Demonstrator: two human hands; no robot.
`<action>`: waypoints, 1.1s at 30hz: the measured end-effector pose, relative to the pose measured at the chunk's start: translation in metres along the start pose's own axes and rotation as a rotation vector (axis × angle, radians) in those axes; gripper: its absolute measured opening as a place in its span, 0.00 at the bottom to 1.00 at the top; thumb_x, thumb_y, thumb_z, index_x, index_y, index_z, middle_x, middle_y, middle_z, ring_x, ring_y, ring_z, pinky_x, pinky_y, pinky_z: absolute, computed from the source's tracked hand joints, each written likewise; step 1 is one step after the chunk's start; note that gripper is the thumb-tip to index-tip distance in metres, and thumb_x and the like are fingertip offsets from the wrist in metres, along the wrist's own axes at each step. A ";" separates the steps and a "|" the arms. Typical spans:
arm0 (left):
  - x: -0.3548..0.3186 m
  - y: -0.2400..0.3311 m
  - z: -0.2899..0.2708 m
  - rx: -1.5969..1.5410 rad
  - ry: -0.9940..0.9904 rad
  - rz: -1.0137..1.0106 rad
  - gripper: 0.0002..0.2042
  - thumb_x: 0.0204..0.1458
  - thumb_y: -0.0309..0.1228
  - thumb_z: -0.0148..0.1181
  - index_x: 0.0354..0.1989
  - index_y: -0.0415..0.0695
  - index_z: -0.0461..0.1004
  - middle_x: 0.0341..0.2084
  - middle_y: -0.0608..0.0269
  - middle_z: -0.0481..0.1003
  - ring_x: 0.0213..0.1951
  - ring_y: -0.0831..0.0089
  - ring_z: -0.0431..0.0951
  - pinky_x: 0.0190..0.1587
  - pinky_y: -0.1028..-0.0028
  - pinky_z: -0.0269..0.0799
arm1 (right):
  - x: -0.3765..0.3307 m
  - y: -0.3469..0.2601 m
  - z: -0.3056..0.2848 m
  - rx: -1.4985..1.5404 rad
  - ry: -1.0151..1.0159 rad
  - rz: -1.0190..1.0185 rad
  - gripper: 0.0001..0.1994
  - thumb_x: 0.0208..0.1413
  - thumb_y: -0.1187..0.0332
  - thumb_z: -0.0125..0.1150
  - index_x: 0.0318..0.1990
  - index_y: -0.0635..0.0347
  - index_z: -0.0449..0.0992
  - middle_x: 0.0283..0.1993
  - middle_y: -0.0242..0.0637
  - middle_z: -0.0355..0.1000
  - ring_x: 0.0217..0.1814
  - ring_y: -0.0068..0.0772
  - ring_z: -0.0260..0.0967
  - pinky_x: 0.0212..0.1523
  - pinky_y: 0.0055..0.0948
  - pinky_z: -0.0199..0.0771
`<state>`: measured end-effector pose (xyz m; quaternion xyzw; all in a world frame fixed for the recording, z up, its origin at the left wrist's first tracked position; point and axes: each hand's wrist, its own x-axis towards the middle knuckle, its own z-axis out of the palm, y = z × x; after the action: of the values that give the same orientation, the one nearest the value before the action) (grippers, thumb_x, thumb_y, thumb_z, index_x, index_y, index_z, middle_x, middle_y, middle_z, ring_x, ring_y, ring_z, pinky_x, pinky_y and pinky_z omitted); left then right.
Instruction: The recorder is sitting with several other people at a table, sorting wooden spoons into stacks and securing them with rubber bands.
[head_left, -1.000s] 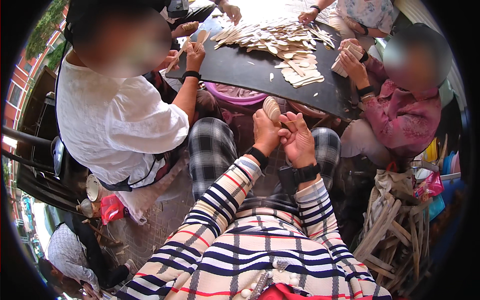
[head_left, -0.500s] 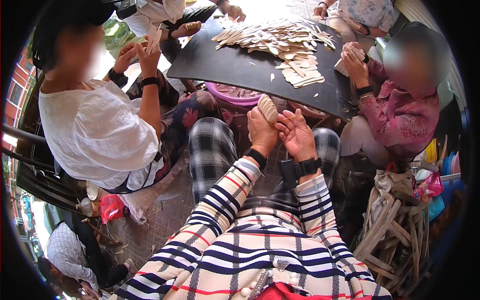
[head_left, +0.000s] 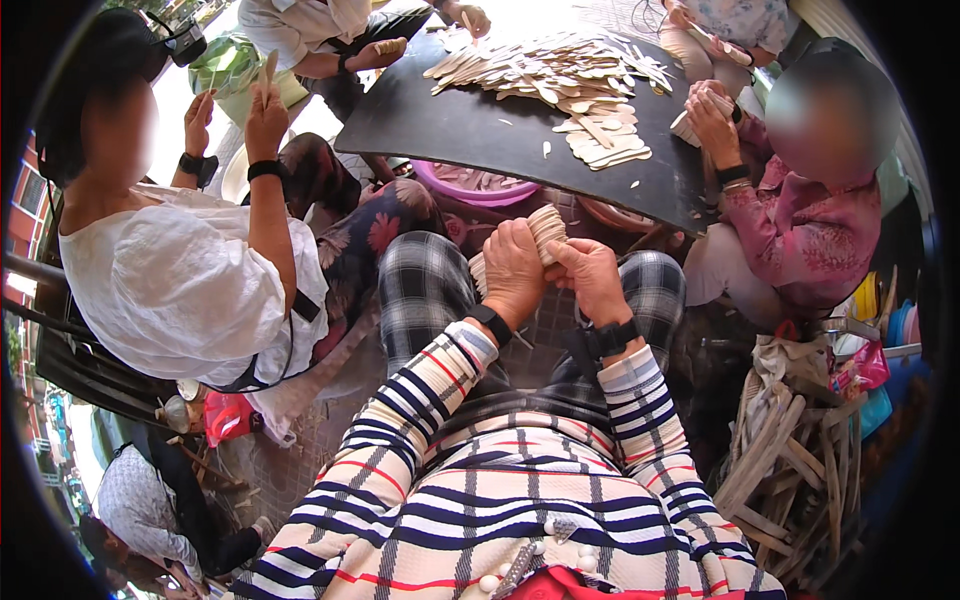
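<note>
A thick bundle of flat wooden spoons (head_left: 546,230) is wrapped in my left hand (head_left: 512,270), its rounded ends fanning out above the fingers and the other ends showing below the palm. My right hand (head_left: 592,280) is closed at the bundle's right side, thumb and fingers pressing its edge. Whether a thin band lies under those fingertips is too small to tell. Both hands are above my knees, just short of the black table (head_left: 430,130). On it lies a big heap of loose wooden spoons (head_left: 560,75).
A purple basin (head_left: 480,198) with more wooden pieces stands under the table's near edge. Co-workers sit at left (head_left: 190,280), right (head_left: 800,230) and across the table, handling spoons. Wooden slats of a stool or frame (head_left: 790,460) stand at lower right; a red bag (head_left: 228,415) lies at left.
My right hand has turned from palm-up to palm-down and closed on the bundle. The bundle has tipped sideways in my left hand. The co-worker at left has leaned back, hands farther apart.
</note>
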<state>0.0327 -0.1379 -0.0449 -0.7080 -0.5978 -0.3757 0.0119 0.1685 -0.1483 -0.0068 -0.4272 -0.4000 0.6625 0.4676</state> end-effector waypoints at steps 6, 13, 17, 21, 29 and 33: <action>-0.001 0.002 -0.020 0.095 -0.036 0.165 0.21 0.41 0.28 0.58 0.46 0.38 0.62 0.35 0.53 0.65 0.38 0.56 0.68 0.42 0.60 0.63 | -0.002 0.000 -0.003 0.059 0.010 0.102 0.15 0.53 0.55 0.66 0.35 0.59 0.78 0.28 0.32 0.78 0.22 0.22 0.74 0.20 0.17 0.70; -0.002 0.001 -0.027 0.084 -0.089 0.181 0.27 0.35 0.27 0.62 0.48 0.38 0.61 0.38 0.50 0.66 0.40 0.53 0.69 0.44 0.58 0.63 | 0.002 0.002 -0.004 0.130 0.024 0.159 0.21 0.53 0.49 0.64 0.38 0.60 0.77 0.29 0.34 0.77 0.22 0.26 0.74 0.20 0.20 0.72; -0.004 0.000 -0.027 0.089 -0.111 0.215 0.27 0.35 0.27 0.62 0.48 0.37 0.61 0.38 0.51 0.66 0.40 0.54 0.69 0.44 0.58 0.63 | -0.002 0.004 -0.005 0.158 0.035 0.148 0.22 0.52 0.45 0.63 0.38 0.57 0.78 0.29 0.32 0.78 0.21 0.23 0.74 0.20 0.18 0.67; -0.001 0.004 -0.037 0.078 -0.157 0.264 0.26 0.36 0.27 0.61 0.48 0.37 0.62 0.38 0.51 0.67 0.40 0.54 0.69 0.44 0.59 0.63 | -0.001 0.007 -0.009 0.195 0.047 0.171 0.23 0.53 0.45 0.62 0.40 0.57 0.78 0.28 0.31 0.78 0.22 0.24 0.74 0.21 0.19 0.67; 0.002 0.004 -0.045 0.108 -0.235 0.369 0.23 0.40 0.27 0.57 0.47 0.37 0.62 0.37 0.51 0.66 0.40 0.55 0.68 0.46 0.60 0.62 | -0.003 0.013 -0.013 0.417 0.048 0.198 0.24 0.54 0.48 0.63 0.46 0.60 0.74 0.42 0.37 0.77 0.37 0.32 0.77 0.31 0.32 0.78; 0.005 0.004 -0.048 0.083 -0.209 0.423 0.21 0.41 0.27 0.56 0.47 0.37 0.62 0.36 0.51 0.66 0.40 0.56 0.68 0.46 0.61 0.61 | 0.004 0.028 -0.031 0.523 -0.135 0.223 0.24 0.56 0.49 0.61 0.50 0.59 0.72 0.48 0.39 0.74 0.49 0.40 0.74 0.48 0.55 0.74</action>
<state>0.0115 -0.1576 -0.0058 -0.8515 -0.4490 -0.2646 0.0577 0.1889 -0.1468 -0.0437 -0.2884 -0.1964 0.8173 0.4586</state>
